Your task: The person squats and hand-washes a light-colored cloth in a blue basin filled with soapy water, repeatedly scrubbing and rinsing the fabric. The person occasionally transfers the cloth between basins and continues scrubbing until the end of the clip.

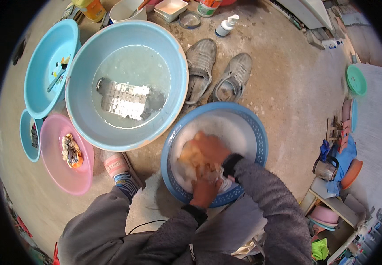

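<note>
A blue plastic basin (pixel 261 132) with a pierced, patterned rim stands before me, whitish suds inside it. Wet yellow-orange cloth (pixel 191 158) lies bunched in the suds, and a white part (pixel 225 184) shows near the basin's front side. My left hand (pixel 205 192) grips the bunched cloth from the near side. Blurred by motion, my right hand (pixel 211 147) is closed over the cloth's upper part, a little farther from me. Both hands are inside the basin, and much of the cloth is hidden under them.
A large light-blue tub (pixel 128 139) of cloudy water stands at left. Beyond the blue basin are grey shoes (pixel 201 59) and a pump bottle (pixel 226 26). A pink basin (pixel 53 159) holds crumpled cloth (pixel 71 150); a turquoise basin (pixel 33 82) holds a brush (pixel 56 79). My slippered foot (pixel 116 165) is near the tub.
</note>
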